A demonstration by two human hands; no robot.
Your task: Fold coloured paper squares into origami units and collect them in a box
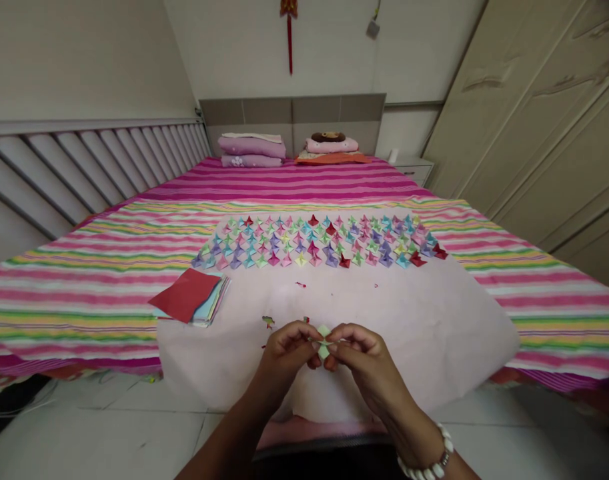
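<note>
A small pale green folded paper piece (323, 352) is held above the near part of a large white paper sheet (384, 313). My left hand (291, 350) pinches its left side between thumb and fingers. On the other side, my right hand (361, 350) pinches it too, with a white bead bracelet on that wrist. Several rows of folded paper pieces (300, 241) in many colours stand along the far part of the sheet. Left of my hands lies a stack of square coloured paper (188, 295), a red square on top.
Small paper scraps (268, 321) lie on the sheet. Beneath it is a bed with a striped cover (84, 287). A white slatted rail (84, 167) runs along the left. Folded bedding (251, 148) rests by the headboard (264, 110); a wardrobe (544, 120) stands at right.
</note>
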